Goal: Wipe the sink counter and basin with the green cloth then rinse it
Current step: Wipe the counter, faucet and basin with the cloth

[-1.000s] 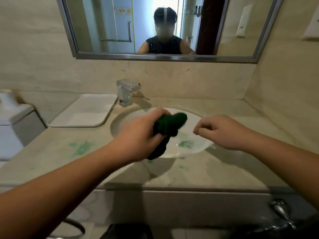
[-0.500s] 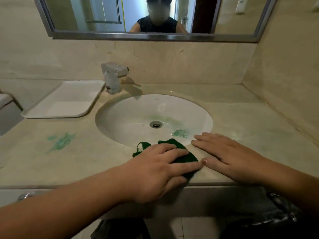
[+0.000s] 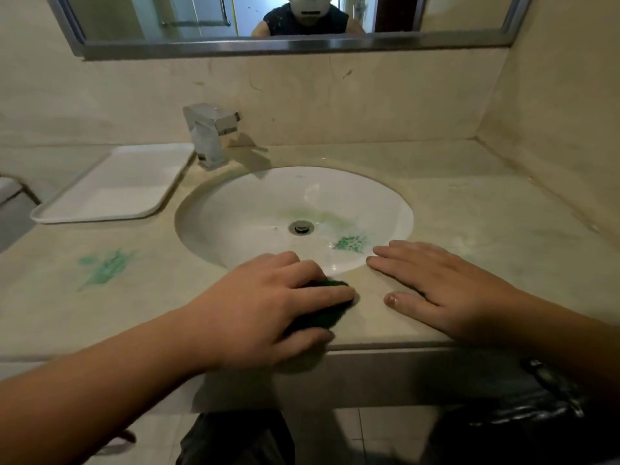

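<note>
My left hand [image 3: 268,303] presses the dark green cloth [image 3: 322,313] flat on the front strip of the beige counter [image 3: 469,209], just before the rim of the white basin [image 3: 235,209]. Most of the cloth is hidden under my fingers. My right hand [image 3: 439,290] lies flat and spread on the counter to the right of the cloth, holding nothing. Green stains show in the basin [image 3: 350,244] near the drain [image 3: 301,227] and on the counter at the left [image 3: 105,266]. The chrome tap [image 3: 211,132] stands behind the basin at the left.
A white tray [image 3: 110,186] lies on the counter left of the tap. A mirror [image 3: 295,45] hangs on the back wall, and a side wall closes the counter on the right. A white toilet tank [image 3: 10,199] is at the far left.
My left hand brought the cloth down from above the basin onto the counter's front edge and has bunched it further under my fingers. My right hand went from loosely curled to flat on the counter.
</note>
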`<state>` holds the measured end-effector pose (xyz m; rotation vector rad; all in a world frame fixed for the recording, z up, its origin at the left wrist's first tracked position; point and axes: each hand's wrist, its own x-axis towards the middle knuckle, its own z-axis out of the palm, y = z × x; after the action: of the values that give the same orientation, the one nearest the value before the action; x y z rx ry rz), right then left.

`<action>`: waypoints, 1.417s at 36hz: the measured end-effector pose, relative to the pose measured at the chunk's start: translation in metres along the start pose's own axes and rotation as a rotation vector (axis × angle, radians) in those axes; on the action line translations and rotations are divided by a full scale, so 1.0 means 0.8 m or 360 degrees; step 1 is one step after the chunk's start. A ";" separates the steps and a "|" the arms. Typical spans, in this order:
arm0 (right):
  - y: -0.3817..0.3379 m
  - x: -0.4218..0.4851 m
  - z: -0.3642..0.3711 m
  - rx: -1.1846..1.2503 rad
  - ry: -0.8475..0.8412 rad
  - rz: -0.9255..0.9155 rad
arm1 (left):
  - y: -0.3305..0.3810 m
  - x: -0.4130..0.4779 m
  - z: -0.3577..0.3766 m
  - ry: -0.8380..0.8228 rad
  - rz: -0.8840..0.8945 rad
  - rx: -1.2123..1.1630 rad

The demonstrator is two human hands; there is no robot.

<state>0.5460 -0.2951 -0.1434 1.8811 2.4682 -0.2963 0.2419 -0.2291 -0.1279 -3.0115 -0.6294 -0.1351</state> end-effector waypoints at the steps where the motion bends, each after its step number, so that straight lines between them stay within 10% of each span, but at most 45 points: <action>1: 0.001 0.000 0.001 -0.0004 0.0011 -0.0012 | 0.004 0.002 0.004 -0.0015 0.0031 0.0024; 15: -0.006 -0.001 -0.011 0.0006 -0.0079 0.0027 | -0.047 0.076 0.021 -0.0149 -0.0399 -0.0214; 20: -0.016 0.006 -0.022 -0.0062 -0.0009 0.0021 | -0.021 0.015 -0.018 0.0183 -0.0049 -0.0084; 24: -0.025 0.023 -0.024 -0.0027 0.0087 -0.0071 | -0.001 -0.036 -0.012 -0.0077 0.0202 0.0032; 36: -0.045 0.044 -0.008 -0.0008 0.0073 0.0023 | -0.081 0.057 0.015 -0.0386 -0.0629 -0.0399; 44: -0.054 0.042 -0.012 -0.0022 0.0112 0.0029 | -0.067 -0.062 -0.055 0.0264 -0.0226 -0.0303; 51: -0.053 0.045 -0.005 -0.0010 0.0157 0.0005 | -0.045 -0.126 0.008 -0.0148 -0.0187 0.0075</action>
<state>0.4964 -0.2709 -0.1390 1.9427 2.5244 -0.2002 0.1357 -0.2356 -0.1427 -2.9497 -0.8062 0.0140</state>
